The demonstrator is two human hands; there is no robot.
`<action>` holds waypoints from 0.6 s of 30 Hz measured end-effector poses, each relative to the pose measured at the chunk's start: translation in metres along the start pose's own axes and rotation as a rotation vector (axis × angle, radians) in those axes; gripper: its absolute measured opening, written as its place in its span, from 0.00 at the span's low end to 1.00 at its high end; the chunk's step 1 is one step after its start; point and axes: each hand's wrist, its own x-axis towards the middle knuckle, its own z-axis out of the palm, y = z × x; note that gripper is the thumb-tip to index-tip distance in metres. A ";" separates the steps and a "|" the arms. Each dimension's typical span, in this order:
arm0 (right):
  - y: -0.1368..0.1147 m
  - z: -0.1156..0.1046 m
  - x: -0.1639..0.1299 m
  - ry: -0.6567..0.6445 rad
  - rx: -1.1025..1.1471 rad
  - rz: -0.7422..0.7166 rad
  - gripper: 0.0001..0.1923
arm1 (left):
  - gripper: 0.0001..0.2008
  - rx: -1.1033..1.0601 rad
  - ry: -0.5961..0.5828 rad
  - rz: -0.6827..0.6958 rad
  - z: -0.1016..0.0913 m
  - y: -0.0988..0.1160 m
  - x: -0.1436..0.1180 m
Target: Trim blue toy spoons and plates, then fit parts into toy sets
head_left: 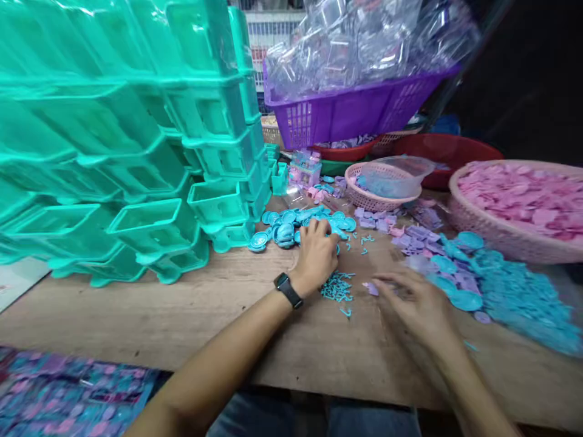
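My left hand [316, 252], with a dark watch on its wrist, reaches over a pile of turquoise round plastic pieces [285, 233]. Its fingers curl down among them, and what they grip is hidden. Just below that hand lies a heap of tiny turquoise hook-shaped pieces [337, 287]. To the right, my right hand [414, 297] is slightly blurred above the wooden table [328, 352]. A small purple plastic piece [371, 289] shows at its thumb and fingertips, which are pinched together.
Green plastic bins [218, 203] are stacked high at left. Behind stands a purple basket [355, 115] of clear packages. Turquoise and purple pieces [523, 297] and a pink basket [510, 227] are at right. Packed colourful pieces [73, 394] sit at front left.
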 end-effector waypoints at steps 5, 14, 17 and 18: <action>-0.024 0.031 -0.003 -0.196 -0.024 -0.072 0.12 | 0.07 -0.369 0.067 -0.231 -0.025 -0.011 -0.046; -0.027 0.018 -0.002 -0.341 0.217 -0.064 0.13 | 0.09 -0.724 0.068 -0.635 -0.038 -0.013 -0.123; -0.031 0.013 -0.014 -0.237 0.140 0.042 0.11 | 0.07 -0.788 0.082 -0.663 -0.038 -0.006 -0.132; -0.033 0.012 -0.018 -0.218 0.110 0.065 0.11 | 0.06 -0.809 0.083 -0.677 -0.038 -0.003 -0.133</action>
